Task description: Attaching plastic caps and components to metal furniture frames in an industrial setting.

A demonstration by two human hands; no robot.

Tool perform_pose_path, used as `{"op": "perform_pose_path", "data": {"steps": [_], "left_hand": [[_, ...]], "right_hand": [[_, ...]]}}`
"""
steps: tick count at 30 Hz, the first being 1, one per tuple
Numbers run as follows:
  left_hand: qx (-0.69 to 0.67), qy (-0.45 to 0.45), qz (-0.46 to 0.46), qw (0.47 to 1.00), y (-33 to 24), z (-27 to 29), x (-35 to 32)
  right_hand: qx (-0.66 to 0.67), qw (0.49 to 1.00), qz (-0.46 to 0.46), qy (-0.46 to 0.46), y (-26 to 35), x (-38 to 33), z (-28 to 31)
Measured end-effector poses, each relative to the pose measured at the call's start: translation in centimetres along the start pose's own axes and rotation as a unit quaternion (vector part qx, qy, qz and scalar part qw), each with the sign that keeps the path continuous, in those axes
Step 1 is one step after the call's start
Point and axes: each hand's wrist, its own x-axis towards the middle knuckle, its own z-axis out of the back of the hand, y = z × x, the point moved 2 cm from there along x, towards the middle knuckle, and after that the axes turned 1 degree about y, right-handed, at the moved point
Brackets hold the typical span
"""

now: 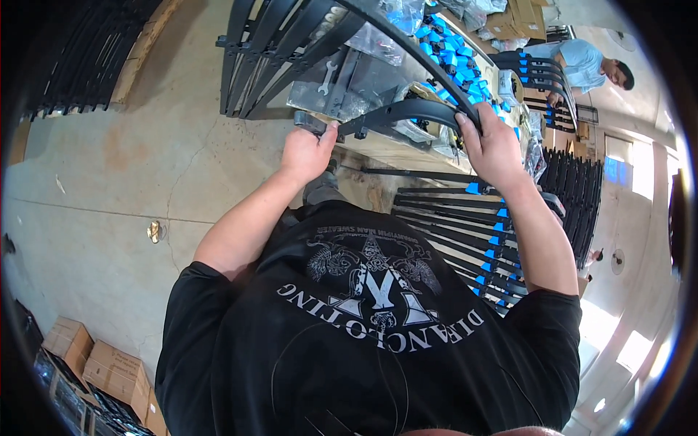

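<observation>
Holding a curved, smooth black metal-looking bar (411, 109) at the near edge of a grey-topped worktop (309, 94). Left hand (311, 151) has its grip closed round one end, right hand (496, 149) wraps the bend, probably so it can't twist. Beyond: chunky blue plastic pieces (452, 57) heaped loose, plus a flat silver wrench (329, 78).
</observation>
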Motion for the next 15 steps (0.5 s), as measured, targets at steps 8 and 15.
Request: {"op": "perform_pose_path", "data": {"steps": [8, 15], "left_hand": [[-0.086, -0.024, 0.008, 0.996, -2.4, -0.2, 0.8], [-0.09, -0.004, -0.016, 0.996, -2.7, -0.2, 1.9]], "right_hand": [[-0.08, 0.99, 0.069, -0.093, -1.6, 0.6, -1.2], [-0.075, 0.991, 0.068, -0.085, -1.6, 0.6, -1.2]]}}
